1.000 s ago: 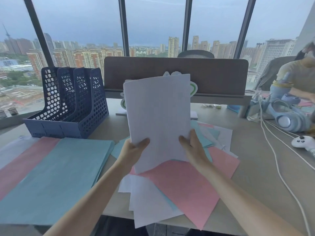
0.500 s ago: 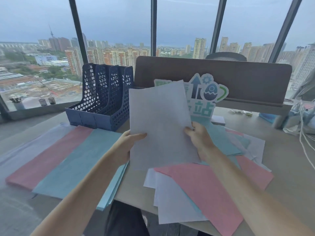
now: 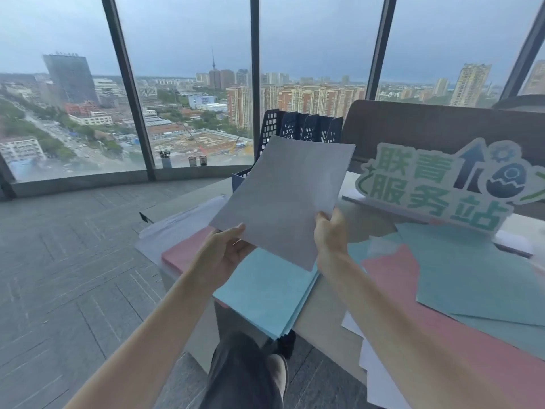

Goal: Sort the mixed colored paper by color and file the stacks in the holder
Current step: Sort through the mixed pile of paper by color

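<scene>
1. A high office room with tall windows looking over a city under a grey sky, and a grey tiled floor below.
2. A pale bench runs along the right, backed by a brown divider panel.
3. A loose spread of pink, blue and white paper covers the bench's right part.
4. Sorted stacks lie side by side at the bench's left end: blue stack nearest, pink stack next, white stack farthest.
5. A green-and-white sign with characters stands near the divider.
6. A dark blue mesh holder stands behind the stacks, partly hidden.
7. A white sheet is held tilted in the air above the stacks.
8. The left hand has its grip pinching the sheet's lower left edge; the right hand has its grip clasping the right edge.
</scene>
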`<state>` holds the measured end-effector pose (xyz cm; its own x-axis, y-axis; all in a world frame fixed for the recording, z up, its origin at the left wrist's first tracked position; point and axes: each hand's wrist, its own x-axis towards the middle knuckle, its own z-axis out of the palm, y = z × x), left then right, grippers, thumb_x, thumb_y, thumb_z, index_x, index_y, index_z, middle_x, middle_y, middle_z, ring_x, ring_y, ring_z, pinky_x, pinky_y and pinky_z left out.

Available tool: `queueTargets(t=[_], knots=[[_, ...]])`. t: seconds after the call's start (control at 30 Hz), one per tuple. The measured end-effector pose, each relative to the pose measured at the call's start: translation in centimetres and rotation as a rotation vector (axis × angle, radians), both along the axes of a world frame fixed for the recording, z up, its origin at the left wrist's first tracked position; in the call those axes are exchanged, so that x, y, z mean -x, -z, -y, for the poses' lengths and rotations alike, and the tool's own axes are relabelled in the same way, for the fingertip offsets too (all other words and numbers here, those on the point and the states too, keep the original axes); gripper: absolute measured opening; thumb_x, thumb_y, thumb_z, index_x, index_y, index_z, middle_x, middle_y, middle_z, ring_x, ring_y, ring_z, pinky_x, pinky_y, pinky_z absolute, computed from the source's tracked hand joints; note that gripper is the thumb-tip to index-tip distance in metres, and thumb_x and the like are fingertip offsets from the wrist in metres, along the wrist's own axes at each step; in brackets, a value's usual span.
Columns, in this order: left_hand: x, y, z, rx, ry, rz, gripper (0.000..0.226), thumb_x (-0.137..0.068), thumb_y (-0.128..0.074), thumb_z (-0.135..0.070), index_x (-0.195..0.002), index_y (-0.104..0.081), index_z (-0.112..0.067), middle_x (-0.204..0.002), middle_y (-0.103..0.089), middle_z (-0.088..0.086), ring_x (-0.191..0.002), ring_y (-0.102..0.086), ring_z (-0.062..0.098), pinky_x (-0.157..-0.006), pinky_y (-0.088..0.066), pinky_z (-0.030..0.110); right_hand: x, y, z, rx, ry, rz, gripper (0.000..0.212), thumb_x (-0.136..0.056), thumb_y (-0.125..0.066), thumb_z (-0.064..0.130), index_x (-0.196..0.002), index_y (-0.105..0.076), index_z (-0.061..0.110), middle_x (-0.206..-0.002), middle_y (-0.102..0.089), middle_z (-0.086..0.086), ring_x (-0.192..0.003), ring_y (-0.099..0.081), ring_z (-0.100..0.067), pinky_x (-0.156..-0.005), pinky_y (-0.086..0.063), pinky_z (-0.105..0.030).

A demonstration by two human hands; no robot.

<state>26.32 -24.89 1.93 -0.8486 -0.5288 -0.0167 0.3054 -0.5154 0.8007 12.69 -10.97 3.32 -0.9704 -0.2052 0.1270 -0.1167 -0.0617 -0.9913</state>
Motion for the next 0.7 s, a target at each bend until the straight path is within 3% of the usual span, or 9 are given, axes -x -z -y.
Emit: queueTargets(t=[0.07,0.2,0.3,0.43,0.57,0.63,0.7], knots=[[-1.3,0.3,0.7,0.054,-0.078,0.058,0.024,-0.098,-0.050,0.002,-0.119,-0.059,-0.001,-0.110,-0.072,0.018,-0.090,-0.073,0.029,-0.078,-0.062,0.038,-2.2,-0.2,2.0,-0.024,-0.051,-0.038,0.016,-0.100,-0.042,0.005,-0.103,-0.055,0.014,-0.086,-0.058,0.006,-0.075,-0.055,-0.012,-0.061,-0.045,-0.015],[-4.3,1.1,3.7,0.090,-0.308,0.147,0.028,-0.096,-0.048,0.009,-0.123,-0.055,0.001,-0.112,-0.070,0.018,-0.094,-0.069,0.032,-0.071,-0.063,0.039,-5.3,0.2,5.6,-0.159,-0.255,-0.107,0.012,-0.103,-0.046,0.017,-0.104,-0.055,0.010,-0.089,-0.061,0.001,-0.078,-0.058,-0.017,-0.065,-0.051,-0.029],[-7.7,1.6,7.1,0.086,-0.432,0.171,0.029,-0.095,-0.045,0.011,-0.119,-0.058,-0.002,-0.110,-0.068,0.014,-0.092,-0.068,0.027,-0.066,-0.062,0.035,-6.9,0.1,7.4,-0.308,-0.506,-0.129,0.030,-0.103,-0.049,0.038,-0.112,-0.058,0.011,-0.104,-0.068,-0.006,-0.091,-0.069,-0.022,-0.081,-0.059,-0.042],[-12.6,2.1,10.8,0.029,-0.542,0.162,0.031,-0.096,-0.043,0.012,-0.108,-0.061,-0.010,-0.103,-0.069,0.005,-0.080,-0.072,0.015,-0.059,-0.061,0.029,-9.2,0.9,8.6,-0.802,-0.661,-0.510,0.066,-0.089,-0.058,0.063,-0.131,-0.055,0.012,-0.123,-0.063,-0.007,-0.116,-0.058,-0.026,-0.097,-0.048,-0.040],[-16.4,3.3,13.6,-0.009,-0.619,0.197,0.038,-0.097,-0.041,0.012,-0.125,-0.053,-0.011,-0.107,-0.066,0.001,-0.092,-0.065,0.017,-0.056,-0.059,0.025,-13.0,2.9,9.6,-1.368,-0.576,-1.053,0.077,-0.080,-0.056,0.072,-0.126,-0.051,0.011,-0.122,-0.050,-0.012,-0.115,-0.047,-0.030,-0.093,-0.037,-0.044],[-17.7,4.0,14.3,-0.031,-0.636,0.220,0.040,-0.097,-0.041,0.011,-0.128,-0.051,-0.012,-0.107,-0.066,0.001,-0.094,-0.064,0.018,-0.056,-0.059,0.025,-14.0,4.4,10.4,-1.566,-0.499,-1.099,0.081,-0.081,-0.057,0.070,-0.130,-0.047,0.007,-0.120,-0.047,-0.014,-0.109,-0.046,-0.029,-0.089,-0.036,-0.043],[-18.7,4.6,14.6,-0.043,-0.637,0.247,0.038,-0.097,-0.041,0.011,-0.126,-0.051,-0.012,-0.106,-0.065,0.002,-0.093,-0.063,0.019,-0.055,-0.059,0.025,-14.3,5.2,11.2,-1.698,-0.434,-1.059,0.073,-0.086,-0.061,0.056,-0.132,-0.045,0.002,-0.118,-0.046,-0.015,-0.105,-0.048,-0.029,-0.089,-0.040,-0.041]])
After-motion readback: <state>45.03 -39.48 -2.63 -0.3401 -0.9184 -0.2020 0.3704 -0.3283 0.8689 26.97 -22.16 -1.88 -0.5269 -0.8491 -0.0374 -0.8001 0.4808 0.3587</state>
